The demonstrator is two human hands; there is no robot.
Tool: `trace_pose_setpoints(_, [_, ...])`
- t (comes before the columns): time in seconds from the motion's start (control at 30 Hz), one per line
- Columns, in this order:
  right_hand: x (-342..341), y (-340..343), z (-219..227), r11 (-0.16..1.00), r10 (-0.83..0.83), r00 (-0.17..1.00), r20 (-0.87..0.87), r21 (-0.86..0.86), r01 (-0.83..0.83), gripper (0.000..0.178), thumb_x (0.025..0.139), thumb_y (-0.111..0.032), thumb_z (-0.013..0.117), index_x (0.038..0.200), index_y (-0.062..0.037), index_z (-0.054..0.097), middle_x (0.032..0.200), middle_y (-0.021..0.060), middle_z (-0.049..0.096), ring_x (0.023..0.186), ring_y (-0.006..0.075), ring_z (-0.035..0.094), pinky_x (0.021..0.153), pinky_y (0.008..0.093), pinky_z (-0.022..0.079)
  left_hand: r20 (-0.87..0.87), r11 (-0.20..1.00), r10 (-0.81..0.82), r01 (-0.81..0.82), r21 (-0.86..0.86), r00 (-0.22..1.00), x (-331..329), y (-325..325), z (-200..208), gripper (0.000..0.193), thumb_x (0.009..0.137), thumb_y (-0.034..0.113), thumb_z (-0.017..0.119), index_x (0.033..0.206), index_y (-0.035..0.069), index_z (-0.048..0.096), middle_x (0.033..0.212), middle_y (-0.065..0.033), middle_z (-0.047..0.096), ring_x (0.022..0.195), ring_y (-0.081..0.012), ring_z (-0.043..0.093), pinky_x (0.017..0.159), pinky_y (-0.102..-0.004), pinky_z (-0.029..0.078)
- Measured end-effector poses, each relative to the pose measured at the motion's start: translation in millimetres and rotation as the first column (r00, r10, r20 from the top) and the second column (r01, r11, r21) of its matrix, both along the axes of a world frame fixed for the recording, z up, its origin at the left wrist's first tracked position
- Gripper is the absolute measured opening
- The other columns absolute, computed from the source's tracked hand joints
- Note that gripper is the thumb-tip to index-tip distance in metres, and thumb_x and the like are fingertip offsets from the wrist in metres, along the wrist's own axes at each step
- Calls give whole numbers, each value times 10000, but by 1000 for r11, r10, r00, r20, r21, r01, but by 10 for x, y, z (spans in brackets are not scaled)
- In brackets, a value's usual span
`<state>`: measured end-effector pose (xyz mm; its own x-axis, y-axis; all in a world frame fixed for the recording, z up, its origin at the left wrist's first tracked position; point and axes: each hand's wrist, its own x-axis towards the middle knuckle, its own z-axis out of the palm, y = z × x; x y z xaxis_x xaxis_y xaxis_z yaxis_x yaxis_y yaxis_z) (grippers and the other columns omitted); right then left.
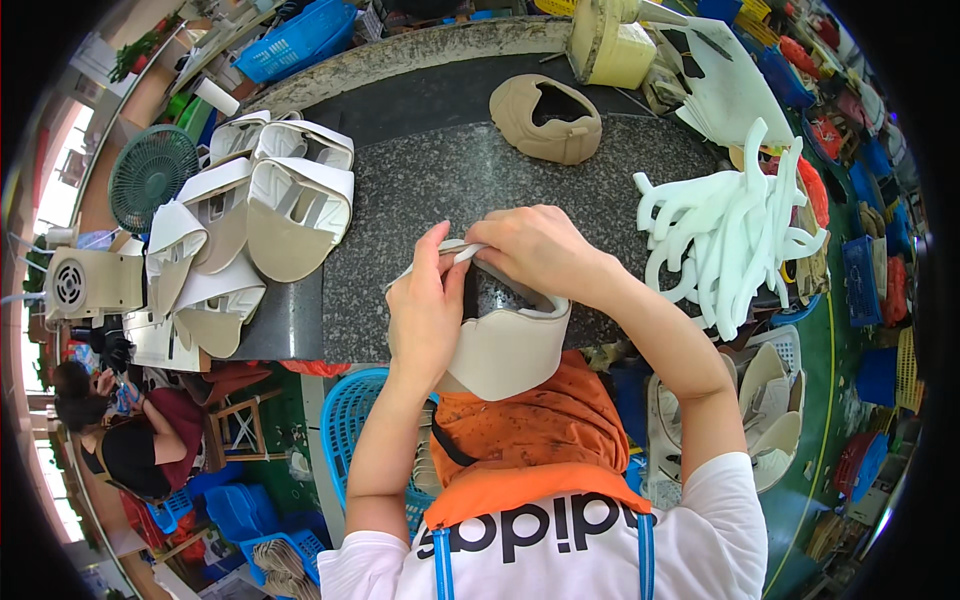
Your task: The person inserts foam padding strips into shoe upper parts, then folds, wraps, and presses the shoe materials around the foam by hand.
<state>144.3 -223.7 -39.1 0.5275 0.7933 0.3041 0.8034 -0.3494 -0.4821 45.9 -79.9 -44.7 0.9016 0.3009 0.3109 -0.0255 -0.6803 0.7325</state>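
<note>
A beige shoe upper [512, 355] sits at the near edge of the speckled table [420, 200], the left hand [428, 300] gripping its left side and the right hand [535, 248] pinching a white strip [468, 253] at its collar. Stacked uppers [295, 205] and a green fan [153, 178] stand left, pale foam strips [735, 240] heap up right, and a tan upper [550, 140] lies far. Bare table opens between them, ending at a raised far ledge [410, 68].
</note>
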Motion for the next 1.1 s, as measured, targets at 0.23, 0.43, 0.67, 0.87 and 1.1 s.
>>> trace_pose_setpoints(0.23, [-282, -70, 45, 992, -101, 995, 27, -69, 103, 188, 810, -212, 635, 925, -63, 629, 884, 93, 614, 764, 314, 631, 659, 412, 496, -47, 920, -47, 62, 387, 998, 104, 125, 45, 178, 822, 48, 660, 992, 53, 609, 753, -144, 671, 674, -291, 669, 567, -355, 490])
trace_pose_setpoints(0.43, [-439, -327, -307, 921, 196, 879, 434, 226, -317, 322, 736, -343, 710, 841, -73, 570, 844, 106, 538, 865, 311, 564, 789, 481, 456, -145, 942, -271, 230, -245, 952, 315, 334, 107, 123, 813, 131, 678, 753, 52, 604, 552, -46, 558, 467, -112, 533, 446, -278, 377])
trace_pose_setpoints(0.67, [-350, -34, 148, 724, -141, 923, -359, 599, 343, 374, 880, -318, 568, 1091, -12, 532, 869, 130, 548, 771, 285, 554, 724, 423, 439, -138, 934, -326, 296, -202, 935, -583, 51, 47, 102, 832, 63, 587, 858, -19, 642, 819, -63, 649, 766, -159, 619, 672, -298, 480])
trace_pose_setpoints(0.87, [-424, 19, 381, 871, -226, 899, 375, 491, 14, 441, 753, -245, 709, 1137, -64, 585, 1248, 143, 480, 959, 270, 554, 792, 425, 445, 337, 131, -194, 365, -922, 921, -260, -225, 244, 645, 963, 372, 492, 1431, 5, 242, 1430, -124, 368, 1294, -237, 403, 1072, -415, 326])
trace_pose_setpoints(1.1, [-354, 129, 352, 727, -279, 943, -181, 601, 331, 134, 796, -169, 673, 897, -83, 654, 815, 24, 602, 731, 224, 551, 677, 345, 454, 214, 222, -82, 227, -948, 973, -313, -330, 111, 373, 940, 39, 493, 1300, -20, 416, 1322, -150, 495, 1196, -245, 520, 1012, -384, 433])
